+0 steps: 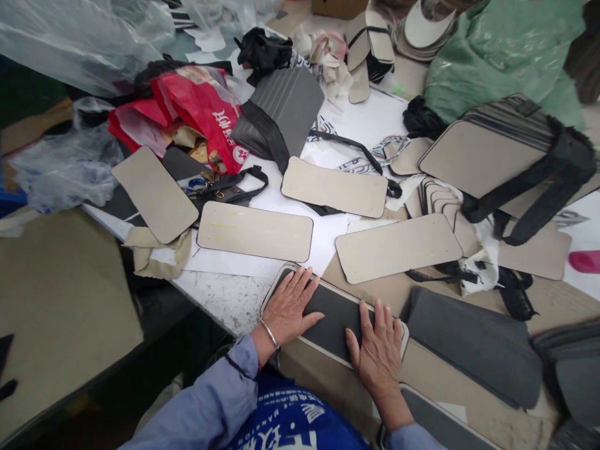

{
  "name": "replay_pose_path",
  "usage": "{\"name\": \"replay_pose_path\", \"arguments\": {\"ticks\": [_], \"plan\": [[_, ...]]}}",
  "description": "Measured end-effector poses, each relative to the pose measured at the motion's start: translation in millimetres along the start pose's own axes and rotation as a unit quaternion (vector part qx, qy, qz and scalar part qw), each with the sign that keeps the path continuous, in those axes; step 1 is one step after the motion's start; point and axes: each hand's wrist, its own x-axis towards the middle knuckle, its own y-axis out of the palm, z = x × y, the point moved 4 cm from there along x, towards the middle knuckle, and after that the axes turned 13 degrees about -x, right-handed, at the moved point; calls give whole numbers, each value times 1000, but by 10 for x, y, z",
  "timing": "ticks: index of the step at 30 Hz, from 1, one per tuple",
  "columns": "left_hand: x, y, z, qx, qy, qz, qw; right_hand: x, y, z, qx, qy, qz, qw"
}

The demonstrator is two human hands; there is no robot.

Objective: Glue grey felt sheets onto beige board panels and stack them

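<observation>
Under both my hands lies a long panel (330, 317) with rounded corners, a dark grey face and a beige border. My left hand (291, 306) rests flat near its left end, fingers spread. Across the right end lies my right hand (379, 344), palm down with the thumb apart. Just beyond are three loose beige panels: one on the left (255, 231), one on the right (398, 247) and one behind them (335, 186). To the right sits a stack of dark grey sheets (473, 344). Another dark panel with a pale border (435, 419) is partly hidden by my right forearm.
A strapped bundle of beige panels (487, 156) stands at the right, a grey strapped block (285, 109) at the back. A red bag (201, 112) and clear plastic (70, 156) are at left. A green sack (510, 56) lies behind. The table's edge (206, 306) runs near my left arm.
</observation>
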Motion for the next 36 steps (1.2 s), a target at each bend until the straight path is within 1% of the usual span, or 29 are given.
{"name": "replay_pose_path", "arguments": {"ticks": [4, 8, 10, 12, 15, 16, 17, 18, 19, 20, 21, 22, 24, 26, 29, 32, 34, 36], "plan": [[8, -31, 15, 11, -7, 4, 1000, 7, 2, -8, 11, 4, 7, 1000], [18, -62, 68, 9, -35, -6, 999, 10, -35, 9, 12, 13, 33, 999], [12, -72, 164, 0, -63, -29, 998, 20, -70, 27, 19, 13, 40, 999], [-14, -86, 322, -11, -107, -69, 992, 40, -115, 26, 37, 11, 38, 999], [-100, -119, 582, -44, -156, -121, 979, 51, -214, -71, 105, 21, 5, 994], [-140, -133, 646, -61, -160, -129, 977, 31, -253, -145, 137, 43, -19, 989], [-185, -150, 695, -81, -160, -133, 975, -8, -289, -241, 167, 82, -49, 981], [-233, -168, 726, -103, -161, -135, 972, -71, -314, -349, 190, 134, -77, 970], [-284, -183, 743, -126, -165, -133, 969, -155, -321, -450, 203, 189, -93, 956], [-335, -196, 748, -149, -174, -129, 965, -252, -313, -529, 206, 235, -93, 945], [-381, -205, 742, -169, -185, -123, 960, -350, -293, -576, 203, 265, -82, 939], [-420, -212, 729, -185, -197, -118, 955, -441, -266, -590, 197, 277, -63, 938], [-468, -222, 690, -204, -215, -113, 948, -585, -211, -544, 187, 273, -28, 943], [-468, -241, 645, -206, -212, -116, 948, -668, -176, -468, 176, 274, -20, 945], [-411, -308, 571, -186, -183, -129, 956, -686, -144, -379, 168, 291, -19, 942], [-345, -427, 478, -148, -164, -149, 964, -657, -127, -362, 177, 307, -23, 935], [-313, -487, 432, -160, -191, -146, 957, -648, -115, -383, 187, 317, -26, 930], [-291, -501, 408, -219, -245, -127, 936, -644, -103, -409, 199, 324, -26, 925]]}}
